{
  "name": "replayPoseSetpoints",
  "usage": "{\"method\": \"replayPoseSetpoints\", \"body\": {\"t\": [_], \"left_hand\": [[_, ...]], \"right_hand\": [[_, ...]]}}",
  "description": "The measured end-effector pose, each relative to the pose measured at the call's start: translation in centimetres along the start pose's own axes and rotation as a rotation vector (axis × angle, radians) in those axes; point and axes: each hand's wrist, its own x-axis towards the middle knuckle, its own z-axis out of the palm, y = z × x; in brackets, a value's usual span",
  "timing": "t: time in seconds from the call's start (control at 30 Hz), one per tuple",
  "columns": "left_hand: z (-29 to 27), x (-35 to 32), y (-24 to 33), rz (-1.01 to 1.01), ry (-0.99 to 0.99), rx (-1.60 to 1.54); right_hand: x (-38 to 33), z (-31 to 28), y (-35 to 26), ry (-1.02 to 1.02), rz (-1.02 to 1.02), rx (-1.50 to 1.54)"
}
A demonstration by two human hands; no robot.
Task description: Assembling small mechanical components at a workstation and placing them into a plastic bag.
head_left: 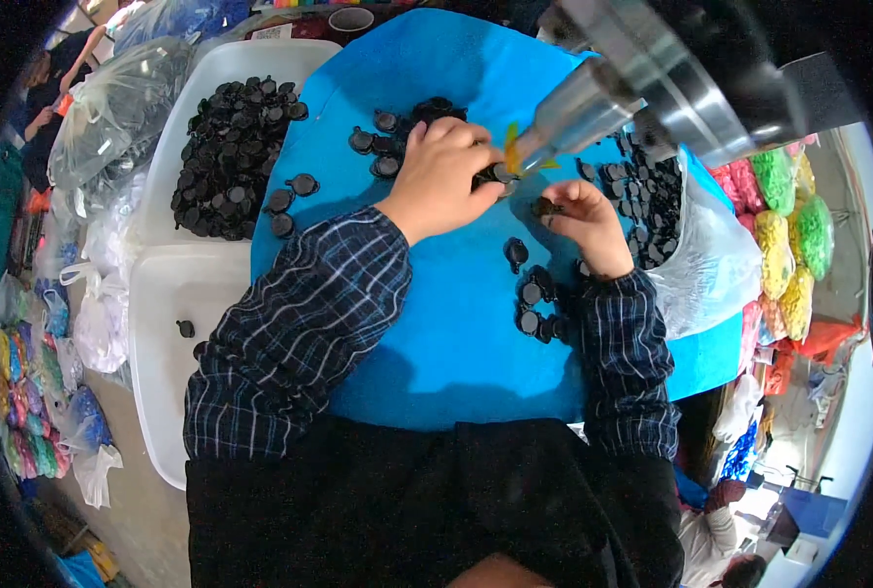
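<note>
My left hand (pixel 443 174) rests on the blue table (pixel 456 343), its fingers closed on a small black round part (pixel 492 175) right under the tip of a steel machine cylinder (pixel 576 113). My right hand (pixel 582 220) pinches another black round part (pixel 545 207) just to the right of it. Several loose black parts (pixel 537 306) lie on the blue surface by my right wrist. More black parts (pixel 389 137) are scattered beyond my left hand.
A white tray (pixel 223 69) at the left is piled with black parts. A second white tray (pixel 167 294) sits in front of it. A clear bag of black parts (pixel 696 255) stands at the right. Bags of coloured pieces (pixel 784 235) lie further right and bags (pixel 35 392) at far left.
</note>
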Motion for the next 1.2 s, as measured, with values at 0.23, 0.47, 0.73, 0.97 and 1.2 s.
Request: {"method": "replayPoseSetpoints", "body": {"t": [0.23,0.47,0.73,0.97,1.2], "left_hand": [[-0.2,-0.5,-1.1,-0.142,0.056,0.065],[0.1,-0.3,-1.1,-0.107,0.126,0.026],[0.3,0.1,-0.4,0.061,-0.003,-0.007],[-0.1,-0.3,-0.8,-0.114,0.085,0.051],[-0.1,-0.2,-1.1,-0.186,0.121,0.085]], "right_hand": [[3.1,4.3,0.6,0.148,-0.139,0.026],[-0.7,3.7,-3.8,-0.089,0.155,-0.901],[0.8,3.1,-1.0,0.115,0.063,-0.419],[3.8,5.7,1.2,0.28,-0.432,-0.191],[-1.1,2.5,-3.9,0.059,0.165,-0.788]]}}
